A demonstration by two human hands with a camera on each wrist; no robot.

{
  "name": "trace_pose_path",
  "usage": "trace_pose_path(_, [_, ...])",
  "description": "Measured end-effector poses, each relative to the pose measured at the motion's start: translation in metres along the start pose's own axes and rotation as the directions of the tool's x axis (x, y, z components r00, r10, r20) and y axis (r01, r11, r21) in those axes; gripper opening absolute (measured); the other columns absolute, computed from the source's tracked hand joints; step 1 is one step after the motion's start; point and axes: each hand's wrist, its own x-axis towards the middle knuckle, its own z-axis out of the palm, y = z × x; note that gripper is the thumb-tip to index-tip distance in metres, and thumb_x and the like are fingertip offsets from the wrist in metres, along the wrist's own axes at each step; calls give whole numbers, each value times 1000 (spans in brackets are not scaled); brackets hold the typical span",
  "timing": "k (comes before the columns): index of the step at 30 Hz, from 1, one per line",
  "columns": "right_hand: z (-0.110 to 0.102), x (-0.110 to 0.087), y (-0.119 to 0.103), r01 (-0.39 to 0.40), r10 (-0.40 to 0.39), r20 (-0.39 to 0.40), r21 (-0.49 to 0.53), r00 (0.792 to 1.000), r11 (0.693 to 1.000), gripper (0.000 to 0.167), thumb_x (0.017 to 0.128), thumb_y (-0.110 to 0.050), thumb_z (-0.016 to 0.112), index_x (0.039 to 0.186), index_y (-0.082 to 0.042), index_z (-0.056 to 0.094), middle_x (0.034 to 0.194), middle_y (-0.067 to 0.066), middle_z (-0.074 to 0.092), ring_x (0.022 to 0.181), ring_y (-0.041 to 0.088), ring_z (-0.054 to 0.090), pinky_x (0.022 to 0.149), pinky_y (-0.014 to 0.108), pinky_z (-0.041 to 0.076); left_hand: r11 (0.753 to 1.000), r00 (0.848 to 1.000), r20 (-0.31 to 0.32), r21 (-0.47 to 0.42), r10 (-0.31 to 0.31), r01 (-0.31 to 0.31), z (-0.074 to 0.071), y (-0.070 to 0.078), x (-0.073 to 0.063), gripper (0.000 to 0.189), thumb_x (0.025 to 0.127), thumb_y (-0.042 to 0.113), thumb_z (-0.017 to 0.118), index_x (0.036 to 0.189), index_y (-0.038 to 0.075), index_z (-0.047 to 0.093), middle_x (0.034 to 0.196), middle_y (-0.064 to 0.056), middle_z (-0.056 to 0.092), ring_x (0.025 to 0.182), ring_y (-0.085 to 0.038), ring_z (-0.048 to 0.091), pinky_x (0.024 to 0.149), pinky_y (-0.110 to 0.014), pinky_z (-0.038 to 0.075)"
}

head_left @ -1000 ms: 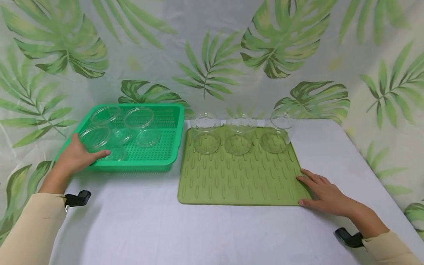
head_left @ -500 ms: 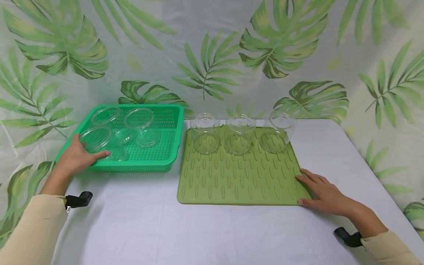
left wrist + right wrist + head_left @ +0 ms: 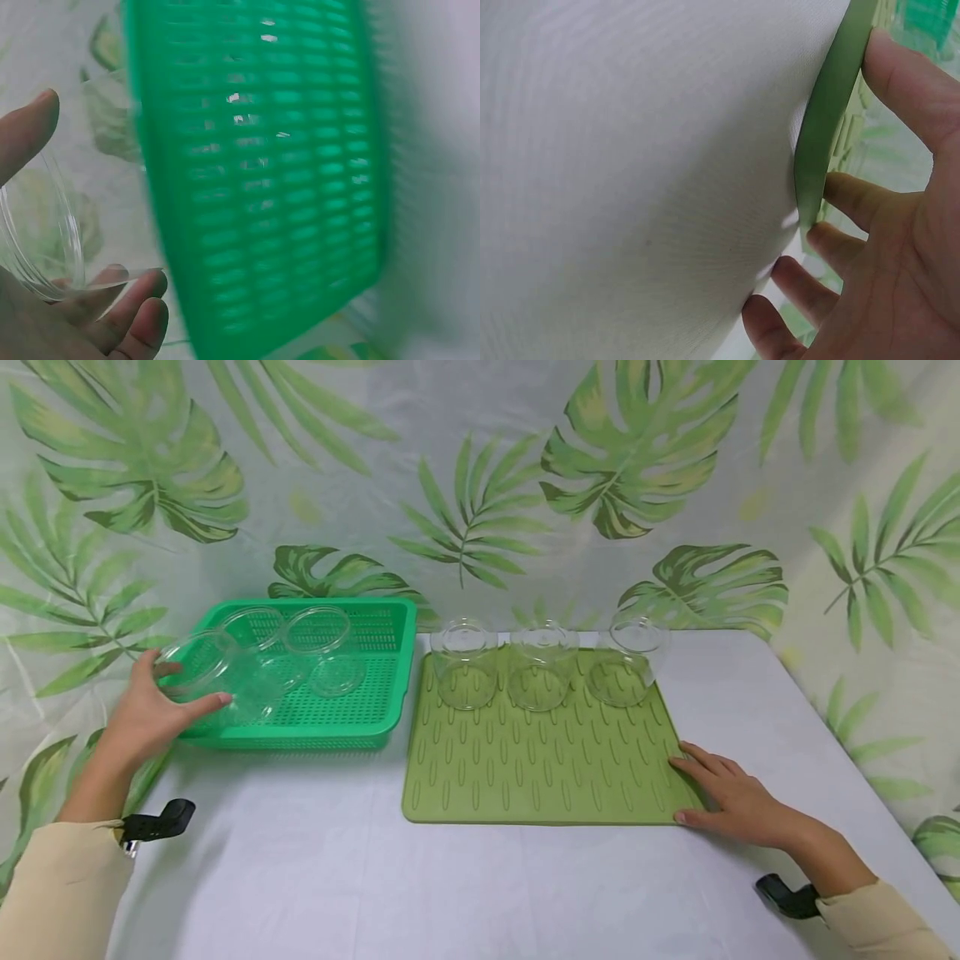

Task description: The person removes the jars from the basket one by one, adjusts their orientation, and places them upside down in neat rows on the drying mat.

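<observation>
My left hand (image 3: 147,708) grips a clear round cup (image 3: 206,670) between thumb and fingers, at the front left corner of the green basket (image 3: 396,697). In the left wrist view the cup's curved rim (image 3: 73,240) shows between thumb and fingers, beside the basket wall. Two more clear cups, one at the back left (image 3: 257,628) and one further right (image 3: 318,647), stand in the basket. At the right, my right hand (image 3: 742,802) rests with spread fingers on the edge of a green ribbed mat (image 3: 540,768). The right wrist view shows its fingertips touching the mat's edge (image 3: 821,142).
Three clear cups stand in a row along the back of the mat: a left one (image 3: 467,681), a middle one (image 3: 540,683) and a right one (image 3: 619,681). A leaf-print cloth (image 3: 480,468) hangs behind the white table (image 3: 450,893).
My left hand has moved left and slightly up, bringing the front cup with it towards the basket's left rim. My right hand has stayed on the mat's edge.
</observation>
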Motion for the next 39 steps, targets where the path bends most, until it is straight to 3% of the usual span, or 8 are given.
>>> trace_pose_path(4, [1, 0, 1, -2, 2, 2, 2, 1000, 1000, 76, 85, -41, 75, 144, -4, 45, 154, 23, 32, 129, 52, 39, 85, 71, 43, 1000, 998, -48, -5, 26, -26, -6, 10, -3, 118, 87, 50, 71, 158, 13, -16, 165, -21, 17, 136, -51, 38, 82, -37, 45])
trace_pose_path(11, [1, 1, 2, 5, -5, -1, 9, 1000, 1000, 76, 85, -41, 75, 144, -4, 45, 154, 23, 32, 129, 53, 38, 85, 71, 43, 993, 995, -74, -85, 75, -81, -13, 26, -10, 116, 88, 41, 74, 158, 23, -17, 166, -20, 15, 146, -47, 26, 107, -67, 31])
trace_pose_path(15, [1, 1, 1, 5, -5, -2, 25, 1000, 1000, 76, 85, -39, 75, 144, -4, 45, 155, 23, 31, 130, 53, 37, 86, 72, 42, 988, 990, -114, -119, 81, -95, -15, 34, -15, 113, 88, 37, 75, 157, 31, -14, 166, -13, 19, 148, -36, 31, 104, -26, 42])
trace_pose_path(19, [0, 0, 1, 1, -1, 3, 30, 1000, 1000, 76, 85, -40, 75, 144, -4, 44, 155, 23, 31, 130, 53, 37, 85, 72, 42, 975, 973, -207, -172, 104, -141, -15, 52, -24, 107, 86, 30, 77, 157, 33, -4, 160, 2, 30, 140, -14, 39, 83, -5, 32])
trace_pose_path(24, [-2, -1, 1, 10, -10, -2, 29, 1000, 1000, 76, 85, -38, 76, 145, -4, 44, 155, 23, 30, 130, 53, 37, 85, 72, 42, 917, 912, -346, -245, 222, -316, -6, 82, -40, 99, 79, 8, 81, 154, 24, 17, 135, 21, 42, 121, 4, 43, 91, -2, 30])
trace_pose_path(28, [-2, -1, 1, 14, -14, 0, 35, 1000, 999, 75, 85, -38, 75, 144, -4, 44, 155, 23, 30, 130, 52, 37, 86, 72, 42, 858, 875, -369, -286, 313, -427, 3, 101, -51, 100, 74, -6, 80, 151, 22, 23, 129, 21, 44, 122, 3, 44, 97, -3, 33])
trace_pose_path(36, [-1, 0, 0, 5, -5, 9, 36, 1000, 999, 76, 85, -41, 75, 145, -5, 44, 156, 22, 30, 131, 52, 37, 86, 72, 42, 728, 829, -359, -406, 429, -552, 20, 124, -62, 103, 68, -23, 71, 151, 18, 26, 133, 7, 42, 125, -3, 50, 97, -9, 40])
trace_pose_path(39, [0, -1, 1, 6, -6, 2, 35, 1000, 999, 75, 86, -40, 75, 145, -5, 44, 156, 22, 30, 130, 52, 37, 85, 73, 41, 724, 832, -330, -413, 446, -553, 29, 133, -67, 100, 70, -19, 73, 152, 16, 28, 138, 7, 42, 126, -3, 49, 96, -9, 40])
